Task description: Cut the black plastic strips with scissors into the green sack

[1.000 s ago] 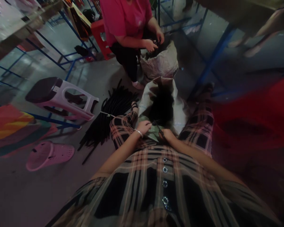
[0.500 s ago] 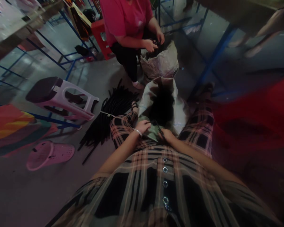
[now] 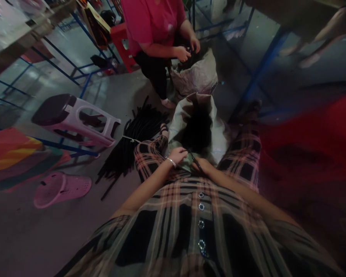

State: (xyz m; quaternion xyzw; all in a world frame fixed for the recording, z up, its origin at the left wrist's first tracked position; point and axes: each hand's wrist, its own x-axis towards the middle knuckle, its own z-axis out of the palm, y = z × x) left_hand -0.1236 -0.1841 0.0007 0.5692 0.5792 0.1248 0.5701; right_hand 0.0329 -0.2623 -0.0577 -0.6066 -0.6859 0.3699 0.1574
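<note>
My left hand, with a bracelet at its wrist, is closed in a pinch near my lap; whatever is between its fingertips is too small and dark to name. A pair of dark scissors is in my right hand, pointing up and left toward the left fingertips. Beneath both hands lies a green cloth. Just beyond them a whitish woven sack stands open between my legs, with a black mass inside whose details are lost in shadow.
To the left lies a tied bundle of black tubes, beside a plastic stool and a pink basket. A co-worker in a pink shirt handles something dark over another sack. Something red blurs at right.
My left hand has moved slightly right, closer to the scissors. The scissors have shifted a little up and left. The co-worker's hands have barely moved.
</note>
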